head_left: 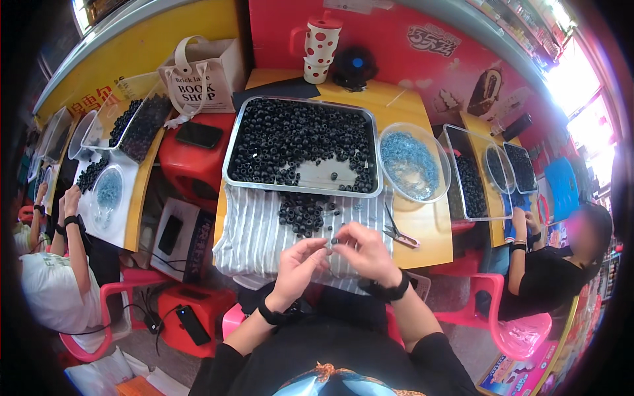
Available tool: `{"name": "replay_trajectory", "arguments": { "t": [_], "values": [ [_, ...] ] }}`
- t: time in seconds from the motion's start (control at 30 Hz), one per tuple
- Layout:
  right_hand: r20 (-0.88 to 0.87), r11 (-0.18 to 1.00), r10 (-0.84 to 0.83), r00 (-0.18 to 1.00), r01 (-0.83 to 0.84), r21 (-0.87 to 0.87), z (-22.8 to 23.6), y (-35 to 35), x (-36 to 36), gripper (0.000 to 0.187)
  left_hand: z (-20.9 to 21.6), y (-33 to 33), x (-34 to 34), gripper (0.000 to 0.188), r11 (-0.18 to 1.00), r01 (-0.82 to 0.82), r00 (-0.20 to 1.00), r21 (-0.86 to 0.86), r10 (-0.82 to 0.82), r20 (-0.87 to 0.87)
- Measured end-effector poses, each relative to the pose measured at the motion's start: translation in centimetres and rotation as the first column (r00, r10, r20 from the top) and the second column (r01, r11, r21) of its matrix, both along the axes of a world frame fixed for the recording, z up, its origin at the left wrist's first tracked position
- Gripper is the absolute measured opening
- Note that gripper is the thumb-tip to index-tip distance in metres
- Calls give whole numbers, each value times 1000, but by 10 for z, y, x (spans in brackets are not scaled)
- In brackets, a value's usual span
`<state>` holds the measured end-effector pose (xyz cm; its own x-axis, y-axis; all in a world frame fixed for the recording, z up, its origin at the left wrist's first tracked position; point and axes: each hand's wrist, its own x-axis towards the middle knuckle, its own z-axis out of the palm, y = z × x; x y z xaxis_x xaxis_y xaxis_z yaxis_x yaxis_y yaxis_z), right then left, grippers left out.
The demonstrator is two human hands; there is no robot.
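The right hand [371, 256] pinches a bead [334, 241] between thumb and finger; the left hand [297, 269] has its fingertips drawn together just beside it, their grip too small to tell. Beyond both hands lie loose beads [300, 216], then the tray [317, 174], with scissors [404, 239] to the right. Bare cloth [246, 231] leaves room leftward, hiding the near edge of the surface [430, 232].
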<state>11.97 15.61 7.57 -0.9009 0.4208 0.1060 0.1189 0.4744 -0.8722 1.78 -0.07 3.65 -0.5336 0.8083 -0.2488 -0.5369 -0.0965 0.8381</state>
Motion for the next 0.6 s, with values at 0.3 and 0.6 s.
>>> {"name": "replay_trajectory", "arguments": {
  "t": [0.3,0.6],
  "values": [
    [-112,982,-101,989,117,147,-4,-30,25,15,-22,3,3,19,962,155,945,223,-210,249],
    [95,830,-155,983,78,553,-12,22,-33,7,-26,2,-9,21,949,27,904,316,-158,398]
  ]
}}
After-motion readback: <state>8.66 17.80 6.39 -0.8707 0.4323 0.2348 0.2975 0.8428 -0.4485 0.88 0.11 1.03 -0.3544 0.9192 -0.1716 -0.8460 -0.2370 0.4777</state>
